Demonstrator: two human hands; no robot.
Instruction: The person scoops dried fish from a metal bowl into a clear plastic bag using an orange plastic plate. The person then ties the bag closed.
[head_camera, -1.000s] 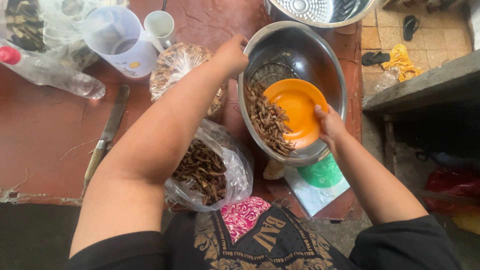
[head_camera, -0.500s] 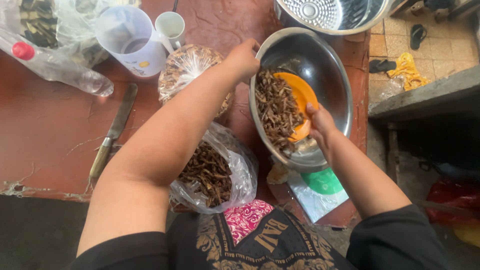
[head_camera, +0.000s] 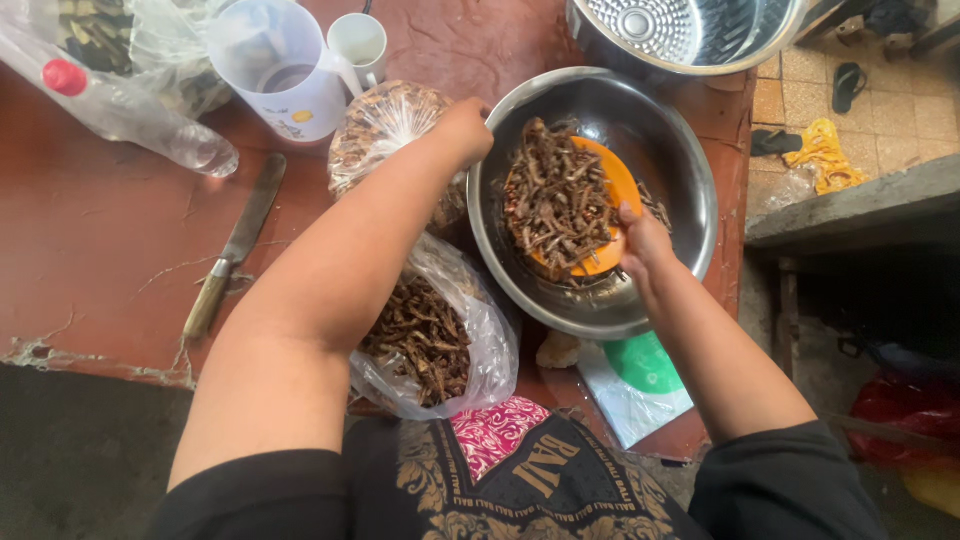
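Note:
A steel bowl stands on the red-brown table. My left hand grips its left rim. My right hand holds an orange plastic plate inside the bowl, heaped with small brown dried fish. An open clear plastic bag with more dried fish lies under my left forearm, near the table's front edge. A second, knotted bag of dried fish sits just left of the bowl.
A knife with a wooden handle lies at the left. A plastic bottle, a white jug and a small cup stand at the back. Another steel bowl is at the top. A green lid lies near the front.
The orange plate was bare a second ago; it scooped through the bowl and is now loaded with dried fish. The bowl shifted slightly left in view.

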